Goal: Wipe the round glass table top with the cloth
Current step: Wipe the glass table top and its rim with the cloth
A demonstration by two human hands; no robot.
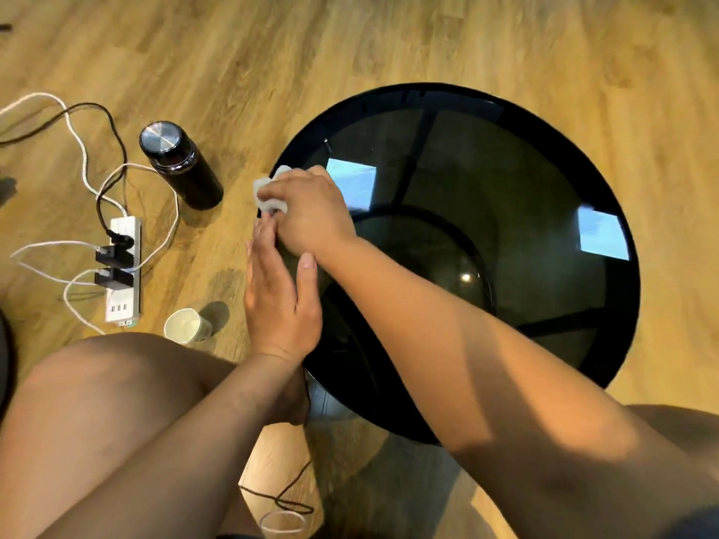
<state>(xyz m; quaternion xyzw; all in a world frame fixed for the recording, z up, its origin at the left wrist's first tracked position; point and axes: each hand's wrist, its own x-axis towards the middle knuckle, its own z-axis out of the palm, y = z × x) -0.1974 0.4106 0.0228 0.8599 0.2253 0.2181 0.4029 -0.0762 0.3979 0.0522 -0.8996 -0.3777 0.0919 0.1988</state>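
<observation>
The round dark glass table top (505,180) fills the right half of the head view, with bright window reflections on it. My right hand (311,212) is at the table's left rim, shut on a small crumpled white cloth (268,192) that it presses onto the glass edge. My left hand (278,293) lies flat along the same left rim just below, fingers stretched out and together, thumb apart, holding nothing. Its fingertips reach up to the right hand. Most of the cloth is hidden under my fingers.
On the wooden floor left of the table stand a black flask (181,165), a white power strip (122,270) with plugs and trailing cables, and a paper cup (186,324). My bare knees (97,402) are at the bottom. A cable loop (288,507) lies on the floor below.
</observation>
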